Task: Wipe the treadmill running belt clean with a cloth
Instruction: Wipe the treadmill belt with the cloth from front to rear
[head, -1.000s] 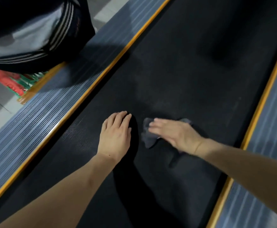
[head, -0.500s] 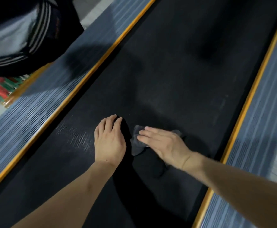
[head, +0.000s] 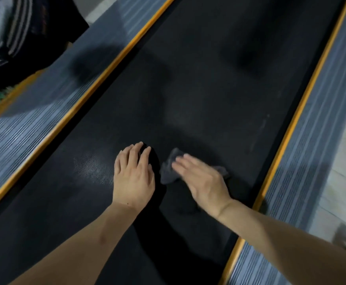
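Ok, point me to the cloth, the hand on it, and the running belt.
cloth (head: 168,171), head view, bare grey corner.
right hand (head: 203,179), head view, back of hand.
running belt (head: 198,89), head view, bare middle.

The right hand is covering most of the grey cloth. Motion blur is smearing the ribbed side rails. The frame edges are cutting off both forearms and the running belt.
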A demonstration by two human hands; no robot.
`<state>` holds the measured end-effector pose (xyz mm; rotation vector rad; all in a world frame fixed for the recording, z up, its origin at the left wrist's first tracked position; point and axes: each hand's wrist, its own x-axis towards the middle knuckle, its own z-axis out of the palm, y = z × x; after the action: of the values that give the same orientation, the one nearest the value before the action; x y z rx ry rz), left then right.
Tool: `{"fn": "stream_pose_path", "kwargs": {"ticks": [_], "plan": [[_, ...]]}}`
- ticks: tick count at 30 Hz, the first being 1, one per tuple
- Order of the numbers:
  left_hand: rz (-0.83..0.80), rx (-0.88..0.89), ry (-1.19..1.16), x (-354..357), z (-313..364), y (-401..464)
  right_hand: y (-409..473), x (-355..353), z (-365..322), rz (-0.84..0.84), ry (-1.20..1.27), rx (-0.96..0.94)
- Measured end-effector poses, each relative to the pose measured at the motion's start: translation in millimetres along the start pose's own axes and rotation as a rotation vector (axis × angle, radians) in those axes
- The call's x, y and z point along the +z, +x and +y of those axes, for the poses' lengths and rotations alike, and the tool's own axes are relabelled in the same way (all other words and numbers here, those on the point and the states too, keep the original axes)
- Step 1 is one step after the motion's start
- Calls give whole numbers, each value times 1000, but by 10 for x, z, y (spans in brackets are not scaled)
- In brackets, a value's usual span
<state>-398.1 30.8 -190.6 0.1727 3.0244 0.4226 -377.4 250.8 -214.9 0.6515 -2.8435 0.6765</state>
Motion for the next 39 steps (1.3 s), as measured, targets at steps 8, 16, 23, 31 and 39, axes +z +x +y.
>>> {"fn": "stream_pose_path", "kwargs": {"ticks": [8,16,23,31,39], "plan": [[-41,91,25,82,252,-30,607,-418,1092,25,-101,83],[-75,14,-21,46,405,-98,-38,-308,495,89,-12,174],[-113,76,-19,89,578,-220,-71,-638,645,-240,-104,-155],[-123,44,-24,121,737,-161,441,-1109,1746,-70,-391,515],[-156,46,-14,68,781,-298,-595,-870,702,-213,-193,271]]}}
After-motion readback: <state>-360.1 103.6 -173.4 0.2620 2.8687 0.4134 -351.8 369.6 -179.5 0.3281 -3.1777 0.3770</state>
